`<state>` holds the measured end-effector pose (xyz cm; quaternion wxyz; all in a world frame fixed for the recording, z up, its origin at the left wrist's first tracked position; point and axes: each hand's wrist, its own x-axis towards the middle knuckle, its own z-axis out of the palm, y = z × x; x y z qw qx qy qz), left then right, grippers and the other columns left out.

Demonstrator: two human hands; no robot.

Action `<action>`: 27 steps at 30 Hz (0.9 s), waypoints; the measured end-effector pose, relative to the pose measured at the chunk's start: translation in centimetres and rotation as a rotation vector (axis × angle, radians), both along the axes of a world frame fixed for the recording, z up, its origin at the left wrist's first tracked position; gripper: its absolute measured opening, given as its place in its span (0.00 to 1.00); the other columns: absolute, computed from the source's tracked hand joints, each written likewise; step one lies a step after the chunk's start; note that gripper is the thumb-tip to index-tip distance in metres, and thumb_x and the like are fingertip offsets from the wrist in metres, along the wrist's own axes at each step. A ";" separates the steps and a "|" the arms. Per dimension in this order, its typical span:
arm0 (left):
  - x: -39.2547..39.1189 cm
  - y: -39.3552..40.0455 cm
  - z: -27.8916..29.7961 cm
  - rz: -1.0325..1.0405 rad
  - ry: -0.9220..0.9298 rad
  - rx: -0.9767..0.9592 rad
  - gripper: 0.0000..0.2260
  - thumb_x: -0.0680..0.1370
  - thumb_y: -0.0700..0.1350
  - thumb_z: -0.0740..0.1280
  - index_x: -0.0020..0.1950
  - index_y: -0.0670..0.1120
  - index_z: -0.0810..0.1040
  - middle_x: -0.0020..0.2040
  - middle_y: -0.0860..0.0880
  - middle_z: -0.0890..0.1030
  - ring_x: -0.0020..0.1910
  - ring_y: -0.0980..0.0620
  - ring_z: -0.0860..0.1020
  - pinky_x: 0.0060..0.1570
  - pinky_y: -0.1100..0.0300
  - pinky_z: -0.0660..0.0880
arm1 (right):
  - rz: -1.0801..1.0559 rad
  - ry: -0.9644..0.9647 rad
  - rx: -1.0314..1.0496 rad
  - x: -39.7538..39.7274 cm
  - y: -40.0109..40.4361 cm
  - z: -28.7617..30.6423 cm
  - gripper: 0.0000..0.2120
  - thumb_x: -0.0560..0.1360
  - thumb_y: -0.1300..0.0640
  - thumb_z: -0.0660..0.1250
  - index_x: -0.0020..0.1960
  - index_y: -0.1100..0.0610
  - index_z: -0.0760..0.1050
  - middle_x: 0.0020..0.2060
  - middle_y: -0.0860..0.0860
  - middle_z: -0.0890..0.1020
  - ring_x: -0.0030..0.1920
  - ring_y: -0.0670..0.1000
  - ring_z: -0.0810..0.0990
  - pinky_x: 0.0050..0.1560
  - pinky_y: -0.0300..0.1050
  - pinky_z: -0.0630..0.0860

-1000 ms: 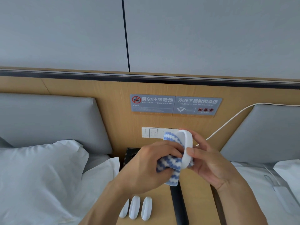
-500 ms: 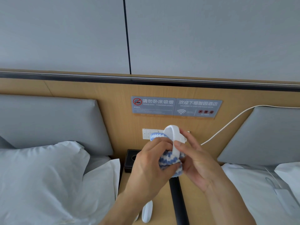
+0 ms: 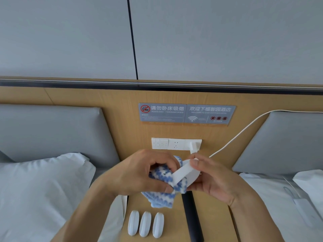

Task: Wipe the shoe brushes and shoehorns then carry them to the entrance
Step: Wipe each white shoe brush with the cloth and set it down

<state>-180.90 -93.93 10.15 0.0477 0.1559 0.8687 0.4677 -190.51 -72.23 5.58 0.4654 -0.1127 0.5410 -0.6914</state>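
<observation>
Above the wooden tabletop [image 3: 209, 215] btwn two beds, both hands work one white item. Left hand [image 3: 139, 173] is closed around a blue-white cloth [image 3: 160, 194], pressing it against the white shoehorn [image 3: 185, 173]; right hand [image 3: 215, 179] pinches that shoehorn w/ thumb on top. Three more white pieces [image 3: 145, 224] lie side by side on the tabletop below.

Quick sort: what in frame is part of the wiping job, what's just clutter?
Job:
- white plastic oval piece in right hand
- blue-and-white woven cloth in left hand
- three white oval pieces in a row on the wooden nightstand

Clutter:
- white pillow
- white cable
- grey wall signs
</observation>
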 end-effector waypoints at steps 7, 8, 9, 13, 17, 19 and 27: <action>-0.3 0.3 -0.5 0.166 0.136 -0.055 0.12 0.71 0.44 0.75 0.51 0.54 0.78 0.52 0.56 0.81 0.49 0.51 0.81 0.46 0.60 0.78 | -0.190 -0.133 -0.074 0.6 -0.6 -0.3 0.34 0.61 0.53 0.80 0.61 0.63 0.73 0.57 0.66 0.76 0.50 0.62 0.83 0.46 0.56 0.84; -0.4 0.4 -0.6 0.213 0.158 -0.062 0.12 0.71 0.44 0.75 0.52 0.54 0.78 0.51 0.56 0.81 0.48 0.52 0.81 0.44 0.62 0.77 | -0.222 -0.154 -0.089 0.7 -0.7 -0.4 0.36 0.60 0.53 0.80 0.63 0.65 0.73 0.58 0.67 0.76 0.50 0.62 0.83 0.46 0.57 0.84; -0.5 0.5 -0.8 0.263 0.174 -0.075 0.12 0.71 0.45 0.75 0.52 0.54 0.78 0.50 0.56 0.81 0.46 0.54 0.81 0.42 0.65 0.76 | -0.249 -0.175 -0.103 0.8 -0.7 -0.4 0.38 0.59 0.54 0.80 0.65 0.66 0.72 0.58 0.67 0.77 0.50 0.63 0.84 0.46 0.57 0.84; -1.0 0.8 -1.0 0.399 0.239 -0.133 0.13 0.73 0.47 0.75 0.54 0.54 0.77 0.45 0.60 0.80 0.44 0.63 0.80 0.38 0.73 0.73 | -0.252 -0.183 -0.104 1.0 -0.7 -0.5 0.44 0.52 0.54 0.86 0.64 0.63 0.73 0.55 0.65 0.79 0.52 0.62 0.83 0.56 0.60 0.82; -1.5 1.5 -0.8 0.511 0.333 -0.151 0.14 0.71 0.42 0.76 0.53 0.52 0.79 0.43 0.62 0.80 0.44 0.65 0.78 0.40 0.76 0.71 | -0.164 -0.096 -0.054 1.5 -0.9 -0.7 0.51 0.48 0.49 0.87 0.67 0.63 0.73 0.61 0.63 0.80 0.60 0.62 0.78 0.71 0.61 0.68; -1.6 2.2 -0.9 0.567 0.385 -0.163 0.12 0.70 0.39 0.76 0.52 0.48 0.81 0.42 0.59 0.80 0.40 0.61 0.78 0.39 0.74 0.70 | -0.143 -0.086 -0.066 1.8 -1.1 -0.7 0.46 0.54 0.52 0.85 0.69 0.60 0.73 0.62 0.62 0.81 0.61 0.60 0.80 0.68 0.58 0.71; -0.6 6.2 -1.9 0.701 0.493 -0.230 0.13 0.74 0.39 0.75 0.58 0.39 0.82 0.55 0.47 0.83 0.52 0.48 0.81 0.52 0.60 0.77 | -0.231 -0.076 -0.167 1.7 -0.6 -0.3 0.43 0.52 0.52 0.88 0.65 0.49 0.79 0.60 0.59 0.83 0.58 0.60 0.84 0.51 0.52 0.83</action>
